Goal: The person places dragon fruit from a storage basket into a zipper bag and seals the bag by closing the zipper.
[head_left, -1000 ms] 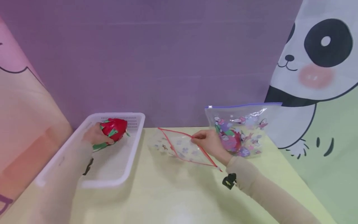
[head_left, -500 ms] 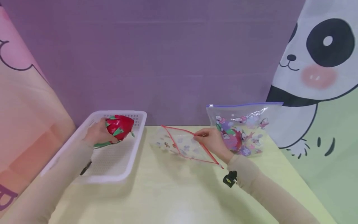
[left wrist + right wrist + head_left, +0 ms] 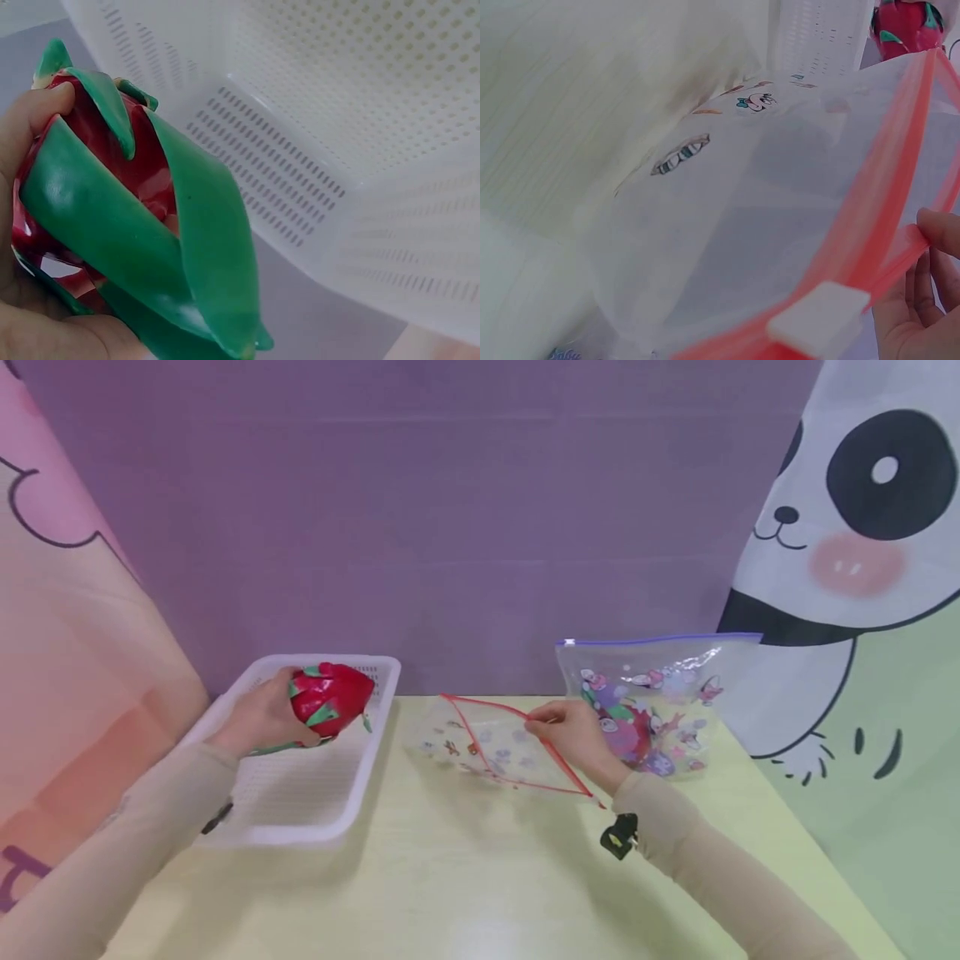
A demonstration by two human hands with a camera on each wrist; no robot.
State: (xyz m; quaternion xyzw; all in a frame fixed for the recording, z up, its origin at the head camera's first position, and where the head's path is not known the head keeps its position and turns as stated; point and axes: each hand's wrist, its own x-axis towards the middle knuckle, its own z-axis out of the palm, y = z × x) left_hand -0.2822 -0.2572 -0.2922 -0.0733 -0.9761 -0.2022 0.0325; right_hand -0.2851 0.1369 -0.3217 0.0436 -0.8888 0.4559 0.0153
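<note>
My left hand [image 3: 262, 714] grips a red dragon fruit [image 3: 333, 697] with green scales, held over the white basket. In the left wrist view the thumb and fingers wrap round the dragon fruit [image 3: 142, 202], its long green scales pointing toward the camera. My right hand [image 3: 573, 735] pinches the red-edged rim of a clear printed zip bag [image 3: 498, 747], whose mouth gapes open. The right wrist view shows finger and thumb on the red zip strip [image 3: 889, 187], with a white slider [image 3: 821, 319] near its end.
The white perforated basket [image 3: 341, 835] stands at the left on the pale table [image 3: 465, 868]. A second zip bag [image 3: 660, 693] with a purple zip stands upright behind my right hand, a red and green thing inside. A purple backdrop [image 3: 480, 527] rises behind.
My left hand has lifted the dragon fruit up from inside the basket and moved it right. The right hand keeps its pinch on the bag's rim, barely shifting.
</note>
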